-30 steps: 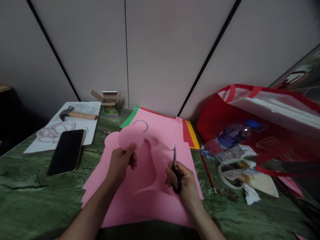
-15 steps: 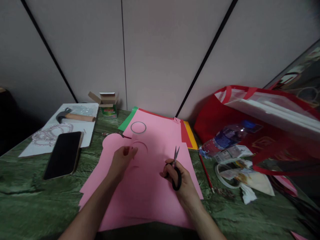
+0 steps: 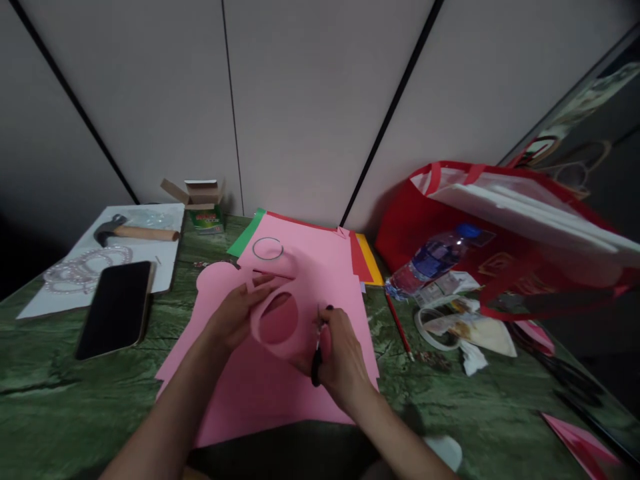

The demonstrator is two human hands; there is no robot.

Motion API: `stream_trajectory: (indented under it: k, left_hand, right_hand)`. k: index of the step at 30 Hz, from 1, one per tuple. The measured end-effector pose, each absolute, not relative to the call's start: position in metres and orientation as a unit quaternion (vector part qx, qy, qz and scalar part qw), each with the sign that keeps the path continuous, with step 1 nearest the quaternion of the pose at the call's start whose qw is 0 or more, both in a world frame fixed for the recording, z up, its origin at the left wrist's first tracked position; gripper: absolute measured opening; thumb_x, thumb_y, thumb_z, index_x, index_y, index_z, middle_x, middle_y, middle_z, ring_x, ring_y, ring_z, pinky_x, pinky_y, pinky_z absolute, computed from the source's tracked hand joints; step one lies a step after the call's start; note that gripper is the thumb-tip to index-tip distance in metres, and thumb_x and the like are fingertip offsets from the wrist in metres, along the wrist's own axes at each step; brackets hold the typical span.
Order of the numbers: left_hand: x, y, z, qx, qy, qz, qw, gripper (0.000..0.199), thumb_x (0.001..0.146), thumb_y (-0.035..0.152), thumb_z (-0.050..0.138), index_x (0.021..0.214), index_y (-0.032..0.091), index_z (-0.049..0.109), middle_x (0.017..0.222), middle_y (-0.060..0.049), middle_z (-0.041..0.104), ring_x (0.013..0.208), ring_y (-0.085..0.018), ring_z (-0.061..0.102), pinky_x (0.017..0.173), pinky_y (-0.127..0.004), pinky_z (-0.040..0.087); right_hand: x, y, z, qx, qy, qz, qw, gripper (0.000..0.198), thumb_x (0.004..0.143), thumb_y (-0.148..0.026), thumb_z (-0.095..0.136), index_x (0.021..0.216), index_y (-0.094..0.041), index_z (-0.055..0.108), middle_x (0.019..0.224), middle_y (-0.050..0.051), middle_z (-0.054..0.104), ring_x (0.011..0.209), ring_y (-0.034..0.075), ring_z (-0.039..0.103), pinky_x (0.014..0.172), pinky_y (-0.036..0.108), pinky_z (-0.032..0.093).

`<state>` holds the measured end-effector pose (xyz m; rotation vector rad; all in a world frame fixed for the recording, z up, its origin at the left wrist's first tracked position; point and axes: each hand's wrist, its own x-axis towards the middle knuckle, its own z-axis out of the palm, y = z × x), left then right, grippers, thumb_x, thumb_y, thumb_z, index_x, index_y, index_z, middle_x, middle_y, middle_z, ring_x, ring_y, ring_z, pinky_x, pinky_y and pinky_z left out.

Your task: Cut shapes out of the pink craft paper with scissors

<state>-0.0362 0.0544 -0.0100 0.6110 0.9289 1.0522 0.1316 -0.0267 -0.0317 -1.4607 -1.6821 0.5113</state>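
Observation:
My left hand (image 3: 231, 315) is closed on a loose piece of pink paper (image 3: 306, 319) with a large round hole cut in it. In my right hand (image 3: 346, 363) is a pair of scissors (image 3: 317, 363) with black handles, pointing away from me. The blades lie beside the paper's right side; whether they touch it I cannot tell. Some right fingers are hidden behind the handles and paper. Below both hands lie stacked pink sheets (image 3: 240, 407), the left one with a rounded corner. A thin dark ring (image 3: 268, 259) rests on the sheets farther back.
At left are a phone (image 3: 117, 307), a hammer (image 3: 145, 232), clear beads (image 3: 75, 270) and an opened small box (image 3: 206, 217). To the right lie a red pencil (image 3: 399, 327), a water bottle (image 3: 425, 263), a tape roll (image 3: 425, 337) and a large red bag (image 3: 400, 213).
The pink paper with the hole has been lifted and tilted up in my left hand. My right hand has brought the scissors left, close to it. The view has shifted slightly right.

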Motion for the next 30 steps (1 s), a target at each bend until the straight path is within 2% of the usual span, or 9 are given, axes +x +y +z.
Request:
stream_trajectory:
  k: [3,5,7,10,14,16,20,25,30]
  left_hand:
    - [-0.035,0.055,-0.006,0.229,0.345,0.497,0.763,0.014,0.079,0.017,0.058,0.091,0.011,0.063,0.097,-0.011,0.068,0.092,-0.022,0.064,0.087,-0.037,0.050]
    - [-0.031,0.053,-0.008,0.248,0.292,0.490,0.783,0.022,0.080,0.030,0.059,0.093,0.012,0.061,0.107,-0.014,0.065,0.104,-0.027,0.059,0.088,-0.044,0.049]
    - [-0.025,0.049,-0.013,0.289,0.312,0.472,0.772,0.035,0.072,0.035,0.067,0.099,0.014,0.059,0.110,-0.014,0.063,0.104,-0.028,0.058,0.086,-0.044,0.049]
    - [-0.014,0.042,-0.024,0.354,0.466,0.412,0.699,0.053,0.054,0.019,0.080,0.101,0.012,0.056,0.093,-0.011,0.067,0.081,-0.020,0.064,0.076,-0.034,0.051]
    - [-0.003,0.039,-0.034,0.361,0.501,0.391,0.682,0.048,0.050,0.015,0.080,0.092,0.009,0.059,0.083,-0.010,0.066,0.067,-0.018,0.063,0.060,-0.032,0.051]
    - [-0.002,0.040,-0.036,0.363,0.504,0.398,0.676,0.038,0.050,0.014,0.078,0.084,0.010,0.061,0.075,-0.006,0.066,0.062,-0.016,0.062,0.058,-0.029,0.050]
    - [-0.005,0.045,-0.037,0.344,0.503,0.423,0.671,0.020,0.056,0.015,0.073,0.071,0.012,0.060,0.064,-0.001,0.064,0.062,-0.013,0.062,0.065,-0.027,0.050]
    - [-0.006,0.048,-0.037,0.294,0.504,0.411,0.700,0.014,0.062,0.011,0.069,0.072,0.010,0.058,0.067,-0.008,0.067,0.065,-0.018,0.066,0.071,-0.034,0.052]
    - [-0.003,0.046,-0.034,0.282,0.482,0.401,0.727,0.015,0.064,0.008,0.068,0.075,0.013,0.057,0.072,-0.008,0.068,0.069,-0.019,0.067,0.071,-0.034,0.053]
  right_hand:
    - [0.133,-0.024,-0.034,-0.589,-0.640,0.183,0.459,0.036,0.063,-0.011,0.062,0.094,-0.021,0.047,0.089,0.005,0.052,0.086,0.024,0.051,0.077,0.040,0.043]
    - [0.134,-0.018,-0.038,-0.583,-0.597,0.223,0.504,0.037,0.062,-0.014,0.064,0.093,-0.022,0.045,0.091,0.004,0.050,0.085,0.022,0.051,0.078,0.039,0.044]
    - [0.135,-0.013,-0.042,-0.567,-0.535,0.313,0.542,0.035,0.062,-0.017,0.065,0.091,-0.023,0.045,0.090,0.002,0.049,0.079,0.018,0.052,0.072,0.034,0.047]
    - [0.136,-0.005,-0.045,-0.563,-0.482,0.367,0.562,0.028,0.064,-0.022,0.063,0.084,-0.023,0.044,0.079,-0.002,0.048,0.068,0.015,0.052,0.061,0.028,0.046]
    - [0.135,0.000,-0.049,-0.573,-0.474,0.362,0.563,0.024,0.065,-0.028,0.061,0.082,-0.022,0.046,0.074,-0.002,0.050,0.066,0.014,0.053,0.060,0.027,0.047]
    - [0.135,0.002,-0.051,-0.581,-0.477,0.352,0.558,0.022,0.067,-0.030,0.059,0.083,-0.021,0.046,0.073,-0.002,0.051,0.066,0.014,0.054,0.061,0.028,0.047]
    - [0.155,0.008,-0.051,-0.626,-0.487,0.286,0.538,0.022,0.066,-0.029,0.058,0.083,-0.021,0.047,0.072,-0.001,0.052,0.067,0.016,0.053,0.065,0.030,0.046]
    - [0.213,0.016,-0.047,-0.715,-0.486,0.153,0.478,0.025,0.061,-0.020,0.058,0.085,-0.021,0.056,0.076,0.002,0.052,0.075,0.022,0.050,0.070,0.035,0.039]
    - [0.239,0.019,-0.059,-0.747,-0.498,0.098,0.428,0.026,0.058,-0.012,0.053,0.083,-0.019,0.058,0.063,0.001,0.052,0.063,0.021,0.050,0.061,0.032,0.037]
